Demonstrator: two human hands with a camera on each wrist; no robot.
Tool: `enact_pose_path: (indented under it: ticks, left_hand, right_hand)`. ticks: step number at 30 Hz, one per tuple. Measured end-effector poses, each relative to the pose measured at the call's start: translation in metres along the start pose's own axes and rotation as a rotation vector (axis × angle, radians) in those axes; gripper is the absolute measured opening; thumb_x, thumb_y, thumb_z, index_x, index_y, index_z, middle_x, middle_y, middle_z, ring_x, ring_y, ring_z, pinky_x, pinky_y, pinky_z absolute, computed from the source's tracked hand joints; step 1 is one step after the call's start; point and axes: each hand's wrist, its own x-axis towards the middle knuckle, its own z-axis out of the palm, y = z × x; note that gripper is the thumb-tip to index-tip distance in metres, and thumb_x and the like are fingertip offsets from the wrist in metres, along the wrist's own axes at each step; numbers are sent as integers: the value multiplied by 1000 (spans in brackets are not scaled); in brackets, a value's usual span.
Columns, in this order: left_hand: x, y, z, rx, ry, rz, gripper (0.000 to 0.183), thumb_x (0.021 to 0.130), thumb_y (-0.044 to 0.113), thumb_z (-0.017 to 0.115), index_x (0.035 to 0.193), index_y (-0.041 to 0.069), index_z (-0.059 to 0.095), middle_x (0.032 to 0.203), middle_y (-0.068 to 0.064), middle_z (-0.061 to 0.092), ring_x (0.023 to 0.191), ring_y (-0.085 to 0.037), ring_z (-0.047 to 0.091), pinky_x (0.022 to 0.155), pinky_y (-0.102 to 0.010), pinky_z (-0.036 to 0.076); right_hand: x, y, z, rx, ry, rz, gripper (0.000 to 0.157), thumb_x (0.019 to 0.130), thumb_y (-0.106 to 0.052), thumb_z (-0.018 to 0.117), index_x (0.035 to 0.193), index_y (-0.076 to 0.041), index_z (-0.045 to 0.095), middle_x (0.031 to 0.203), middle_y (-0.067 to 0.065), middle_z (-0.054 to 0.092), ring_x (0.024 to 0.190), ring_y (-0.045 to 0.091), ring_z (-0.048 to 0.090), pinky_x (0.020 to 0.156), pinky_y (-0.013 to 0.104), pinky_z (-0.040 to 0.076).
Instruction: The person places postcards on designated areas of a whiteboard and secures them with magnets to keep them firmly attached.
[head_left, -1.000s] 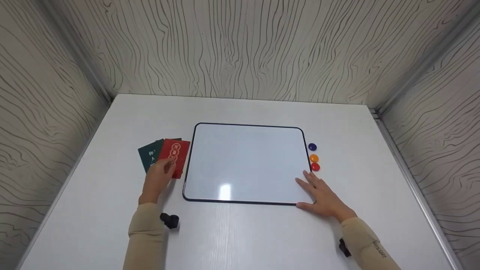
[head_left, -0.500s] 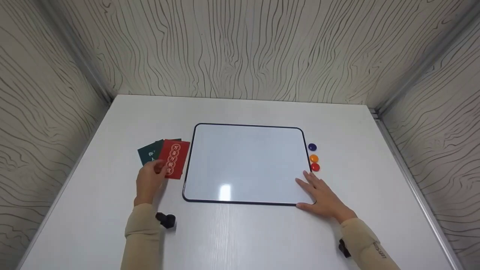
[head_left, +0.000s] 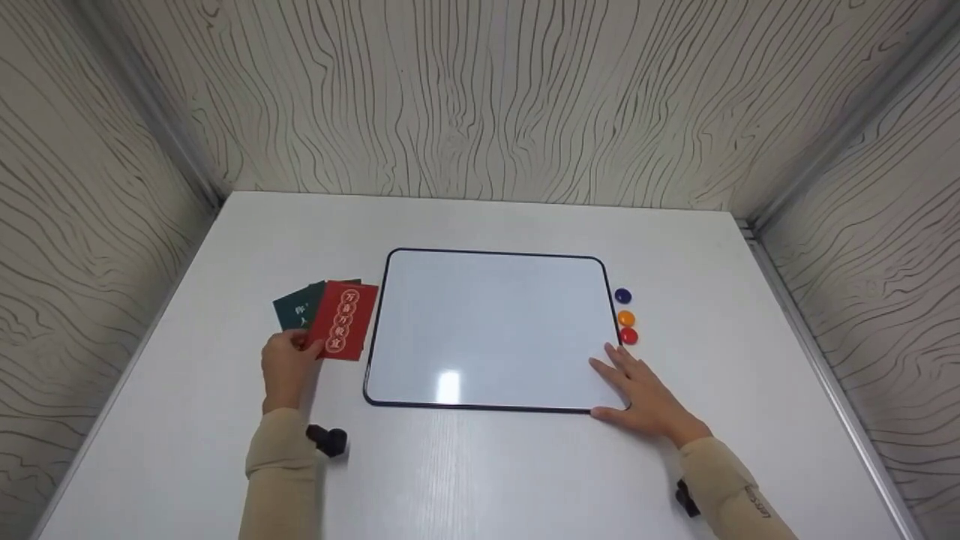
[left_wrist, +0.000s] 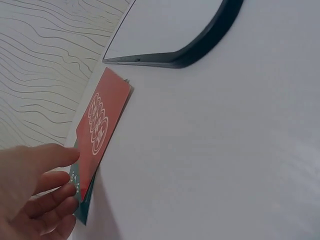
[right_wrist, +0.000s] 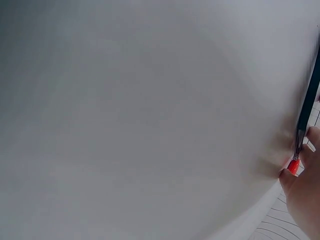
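Observation:
A red card (head_left: 349,319) with white circled characters lies over dark green cards (head_left: 297,306) at the left of the whiteboard (head_left: 487,330). My left hand (head_left: 287,367) pinches the red card's lower left edge; in the left wrist view the thumb (left_wrist: 55,156) lies against that edge, with the other fingers curled below it. The green cards are partly hidden under the red one. My right hand (head_left: 646,394) rests with spread fingers on the lower right corner of the dark-framed whiteboard. In the right wrist view, part of this hand (right_wrist: 302,192) shows beside the frame.
Purple (head_left: 623,295), orange (head_left: 626,319) and red (head_left: 628,336) round magnets line the whiteboard's right edge. Black devices sit at the left wrist (head_left: 328,441) and right wrist (head_left: 686,499). Wood-patterned walls (head_left: 465,97) enclose the white table (head_left: 465,472) at the back and sides.
My left hand has slid left and toward me, from over the red card to its lower left edge, uncovering the printed characters. My right hand stays on the whiteboard corner.

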Motion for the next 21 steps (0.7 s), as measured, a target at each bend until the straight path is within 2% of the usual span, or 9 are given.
enact_pose_path:
  ticks: [3,10,14,21]
  left_hand:
    - [-1,0,0,-12,-1,-19,45,94,20,61,131,-4,53,125,-23,56,116,-33,55,102,-48,49]
    - [-1,-3,1,32,33,6,49,90,18,66,129,-9,52,124,-25,51,120,-38,50,105,-51,45]
    - [-2,-3,3,42,44,-10,52,89,20,67,130,-8,52,125,-25,50,122,-38,49,105,-52,45]
    - [-1,-1,3,26,20,-49,53,90,21,66,133,-5,49,128,-24,50,123,-38,50,105,-52,45]
  right_hand:
    - [0,0,0,-1,-2,3,81,82,-63,62,149,-26,36,163,9,21,150,38,19,119,64,18]
    - [-1,0,0,12,11,-11,80,82,-61,63,148,-26,37,162,10,23,150,38,20,119,64,18]
    - [-1,1,1,22,18,-28,80,82,-61,63,148,-25,38,162,11,24,149,38,21,119,63,19]
    - [0,2,1,23,11,-20,80,82,-63,62,148,-25,37,162,10,23,150,38,20,120,62,18]
